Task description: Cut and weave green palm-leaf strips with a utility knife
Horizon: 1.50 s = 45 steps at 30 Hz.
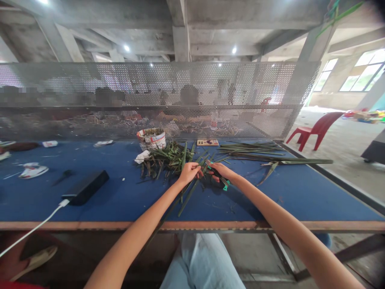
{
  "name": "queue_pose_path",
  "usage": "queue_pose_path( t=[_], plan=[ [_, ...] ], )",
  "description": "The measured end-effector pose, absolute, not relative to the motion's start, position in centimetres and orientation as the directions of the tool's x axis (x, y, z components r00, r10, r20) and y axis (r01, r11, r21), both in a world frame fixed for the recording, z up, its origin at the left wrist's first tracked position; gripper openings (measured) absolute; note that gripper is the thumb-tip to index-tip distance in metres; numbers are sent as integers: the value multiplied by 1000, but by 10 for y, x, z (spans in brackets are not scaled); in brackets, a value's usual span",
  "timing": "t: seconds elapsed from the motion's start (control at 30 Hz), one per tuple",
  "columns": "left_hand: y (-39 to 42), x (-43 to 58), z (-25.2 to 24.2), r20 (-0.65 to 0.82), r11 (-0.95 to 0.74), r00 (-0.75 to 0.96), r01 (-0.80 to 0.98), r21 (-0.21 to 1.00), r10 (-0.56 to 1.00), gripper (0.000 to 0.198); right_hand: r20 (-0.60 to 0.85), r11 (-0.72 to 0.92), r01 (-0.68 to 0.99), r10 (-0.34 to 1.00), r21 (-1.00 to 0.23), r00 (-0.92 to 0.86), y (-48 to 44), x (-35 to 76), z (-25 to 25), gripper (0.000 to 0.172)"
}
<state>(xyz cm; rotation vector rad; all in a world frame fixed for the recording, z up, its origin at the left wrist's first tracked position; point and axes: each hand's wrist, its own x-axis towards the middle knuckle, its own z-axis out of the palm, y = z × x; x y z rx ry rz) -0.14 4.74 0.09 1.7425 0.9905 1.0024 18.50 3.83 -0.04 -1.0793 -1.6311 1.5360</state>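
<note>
My left hand (189,172) is closed on long green leaf strips (189,198). The strips run down toward the table's front edge and up past the fingers. Just to the right, my right hand (221,171) is wrapped round a hand tool (226,185) with black and teal handles. Its tip is near the strips by my left fingers, but the exact kind of tool is hard to make out. A heap of green leaf pieces (171,156) lies behind and left of my hands. Longer leaf blades (252,148) are spread on the right.
A paper-covered basket (151,138) and a phone (207,142) stand at the back of the blue table (120,208). A black power bank (87,188) with a white cable lies left. A perforated metal screen (240,88) closes the far side; a red chair (319,128) stands beyond the right edge.
</note>
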Motion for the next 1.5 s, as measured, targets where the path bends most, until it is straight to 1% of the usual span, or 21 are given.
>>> queue_pose_path(
  t=[0.17,0.43,0.53,0.67,0.87,1.13,1.33,1.5],
  plan=[
    [47,-1,1,220,-302,348,202,932,911,25,-83,-32,110,865,-993,-494,29,179,3,30],
    [50,-1,0,151,-209,328,151,966,933,23,-94,-41,115,853,-993,-513,22,172,6,26],
    [51,0,0,90,-136,322,122,983,942,19,-83,-34,108,869,-994,-488,23,171,5,28],
    [51,2,2,13,-45,316,96,994,949,10,-73,-28,110,896,-994,-438,26,175,5,34],
    [51,1,3,-45,19,325,85,996,945,15,-68,-35,94,921,-995,-385,31,177,4,36],
    [53,0,2,-30,1,334,88,996,942,15,-81,-52,85,916,-995,-393,28,175,7,30],
    [52,1,-2,10,-34,328,68,997,945,17,-94,-55,101,896,-993,-434,24,173,7,34],
    [52,1,-2,31,-54,325,61,997,945,14,-92,-55,92,882,-994,-462,25,173,6,32]
  ],
)
